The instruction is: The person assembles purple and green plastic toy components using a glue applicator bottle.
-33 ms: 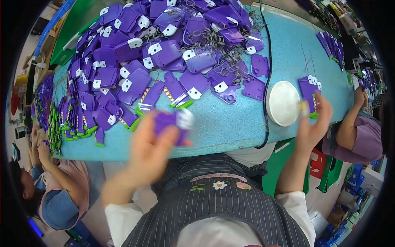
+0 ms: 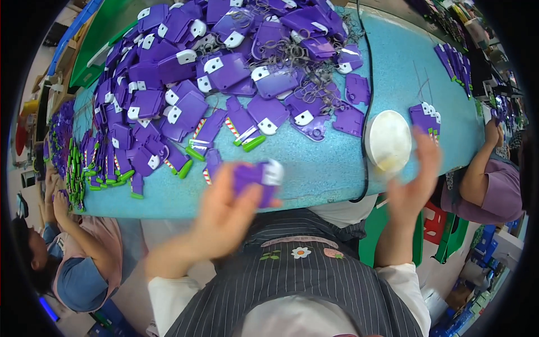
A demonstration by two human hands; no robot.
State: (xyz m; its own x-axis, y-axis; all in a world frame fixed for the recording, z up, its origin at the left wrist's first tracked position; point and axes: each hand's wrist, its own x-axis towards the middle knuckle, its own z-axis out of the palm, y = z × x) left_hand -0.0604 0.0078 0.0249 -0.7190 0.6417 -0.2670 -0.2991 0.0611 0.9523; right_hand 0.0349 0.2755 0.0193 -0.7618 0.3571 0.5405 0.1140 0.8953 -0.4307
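My left hand [image 2: 222,210] is closed round a purple plastic part [image 2: 251,178] with a white end, held over the table's front edge. Motion blurs its outline. My right hand [image 2: 414,182] is at the front right rim of a round white dish [image 2: 387,137], thumb and fingers apart. A yellowish thumb tip blurs over the dish; what lies inside cannot be made out. Just beyond that hand lies a small group of purple parts [image 2: 425,119] with white ends and thin wires, partly hidden by the fingers.
A big heap of purple parts [image 2: 224,70] with grey rings [image 2: 317,92] covers the table's far left. Green-ended pieces [image 2: 252,143] lie along its near edge. A black cable [image 2: 366,67] crosses the blue table [image 2: 393,56]. Co-workers sit left and right.
My left hand has shifted right and slightly nearer with the purple part, uncovering a piece on the table. My right hand has come down and left from the wired parts to the dish.
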